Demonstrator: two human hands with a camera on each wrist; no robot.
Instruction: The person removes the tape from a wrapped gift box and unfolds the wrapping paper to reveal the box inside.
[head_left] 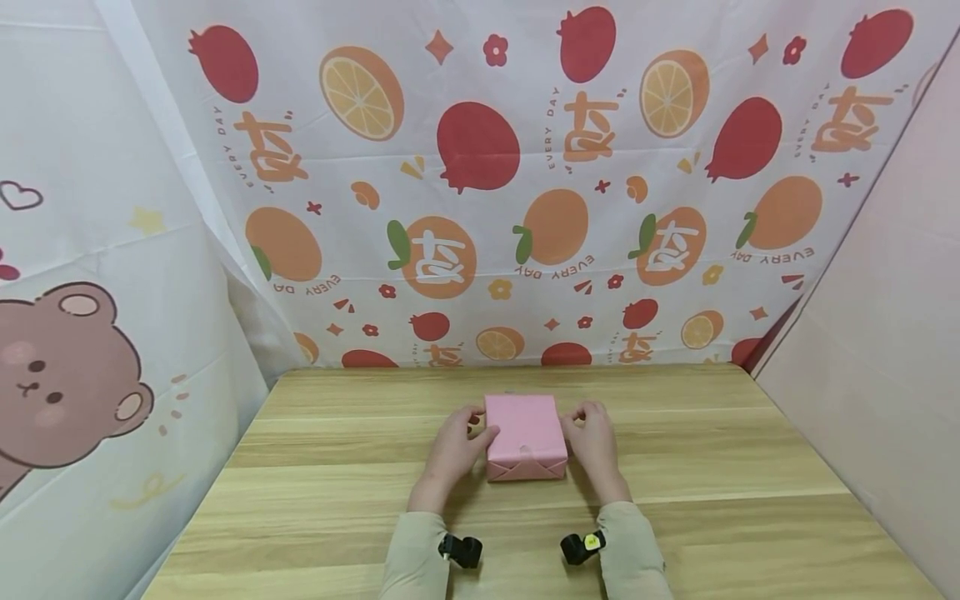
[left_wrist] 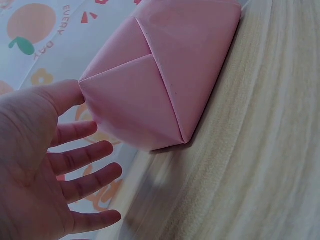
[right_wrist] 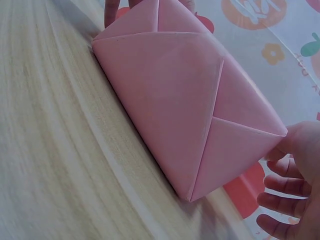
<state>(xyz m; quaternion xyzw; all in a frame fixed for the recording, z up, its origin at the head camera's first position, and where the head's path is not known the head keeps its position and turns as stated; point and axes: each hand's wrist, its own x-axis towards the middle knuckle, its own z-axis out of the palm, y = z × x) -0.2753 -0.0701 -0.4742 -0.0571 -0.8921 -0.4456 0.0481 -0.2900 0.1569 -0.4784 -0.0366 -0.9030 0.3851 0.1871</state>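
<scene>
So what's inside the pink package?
I can't tell: the pink package is wrapped closed, so whatever might be inside is covered. You can only see its outside, with folded flaps on the end facing the person.

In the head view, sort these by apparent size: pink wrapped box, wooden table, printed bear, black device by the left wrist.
Largest to smallest:
1. wooden table
2. printed bear
3. pink wrapped box
4. black device by the left wrist
</scene>
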